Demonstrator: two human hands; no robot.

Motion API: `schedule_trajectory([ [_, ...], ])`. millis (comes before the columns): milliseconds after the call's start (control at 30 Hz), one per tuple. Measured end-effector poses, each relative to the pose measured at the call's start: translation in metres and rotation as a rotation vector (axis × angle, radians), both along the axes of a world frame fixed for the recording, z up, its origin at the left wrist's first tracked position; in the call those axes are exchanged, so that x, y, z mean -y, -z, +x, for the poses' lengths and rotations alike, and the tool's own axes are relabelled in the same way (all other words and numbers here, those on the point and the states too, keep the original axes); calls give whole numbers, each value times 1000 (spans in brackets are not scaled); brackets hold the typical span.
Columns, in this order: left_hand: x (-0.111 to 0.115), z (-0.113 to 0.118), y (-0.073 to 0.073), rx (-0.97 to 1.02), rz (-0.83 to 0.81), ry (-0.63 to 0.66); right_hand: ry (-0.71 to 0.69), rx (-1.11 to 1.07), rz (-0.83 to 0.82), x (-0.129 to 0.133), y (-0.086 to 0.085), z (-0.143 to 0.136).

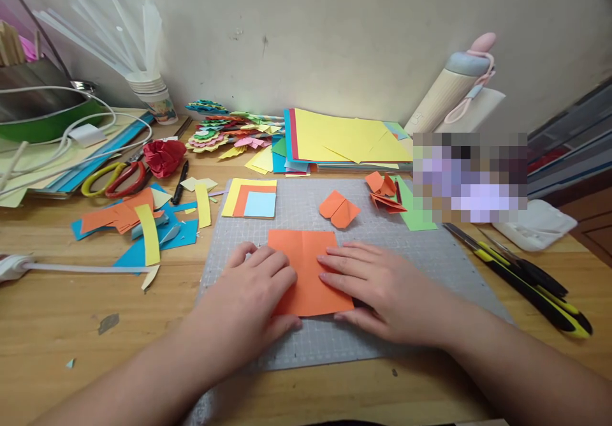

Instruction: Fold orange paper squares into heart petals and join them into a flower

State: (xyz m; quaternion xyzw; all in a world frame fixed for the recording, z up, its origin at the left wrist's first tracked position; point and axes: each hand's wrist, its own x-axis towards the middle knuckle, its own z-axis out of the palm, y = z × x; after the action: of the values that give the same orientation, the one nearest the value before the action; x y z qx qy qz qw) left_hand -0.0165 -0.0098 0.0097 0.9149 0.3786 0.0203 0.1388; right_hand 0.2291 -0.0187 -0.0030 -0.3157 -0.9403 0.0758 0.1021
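Note:
A square sheet of orange paper with a faint vertical crease near its middle lies on the grey cutting mat. On its left edge rests my left hand, its fingers bent, its thumb stretched along the lower edge. My right hand lies over the right side with fingers stretched flat on the sheet and thumb by the lower right corner. Neither hand grips the paper. Beyond the sheet sits a folded orange paper heart, and more folded orange pieces lie to its right.
Stacked yellow, orange and blue squares lie on the mat. Paper scraps and scissors are at left. A utility knife rests at right. Coloured sheets and a bottle stand by the wall.

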Motion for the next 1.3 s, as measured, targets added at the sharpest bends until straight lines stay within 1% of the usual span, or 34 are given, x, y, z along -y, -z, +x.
schedule_trajectory([
  [167,1,1,-1,42,-46,19,11,-60,8,6,6,-12],
  [233,1,2,-2,76,-70,23,31,-111,-27,6,7,-13],
  [333,0,2,0,114,-95,19,60,-200,-132,5,6,-12],
  [433,0,2,4,139,-124,-35,99,-253,-229,3,7,-13],
  [533,-1,3,7,164,-158,-130,202,-326,-263,0,13,-15],
  [600,-2,5,8,181,-164,-184,254,-378,-221,0,18,-18],
  [633,-2,6,9,189,-166,-210,257,-388,-164,0,20,-19],
  [700,-3,7,11,208,-171,-263,227,-365,9,2,21,-21],
  [767,-4,8,13,222,-168,-289,175,-300,178,7,20,-22],
  [800,-5,8,14,225,-160,-284,150,-254,221,9,20,-23],
  [833,-6,8,15,228,-144,-271,130,-206,229,12,20,-23],
  [967,-5,7,15,196,-22,-200,115,-77,147,19,22,-25],
  [1033,-1,7,13,145,80,-152,129,-75,142,20,23,-26],
  [1133,7,8,9,9,205,-61,153,-81,161,20,20,-29],
  [1233,16,10,6,-125,239,2,162,-71,173,21,17,-32],
  [1300,20,11,6,-154,239,12,164,-65,188,22,16,-34],
])
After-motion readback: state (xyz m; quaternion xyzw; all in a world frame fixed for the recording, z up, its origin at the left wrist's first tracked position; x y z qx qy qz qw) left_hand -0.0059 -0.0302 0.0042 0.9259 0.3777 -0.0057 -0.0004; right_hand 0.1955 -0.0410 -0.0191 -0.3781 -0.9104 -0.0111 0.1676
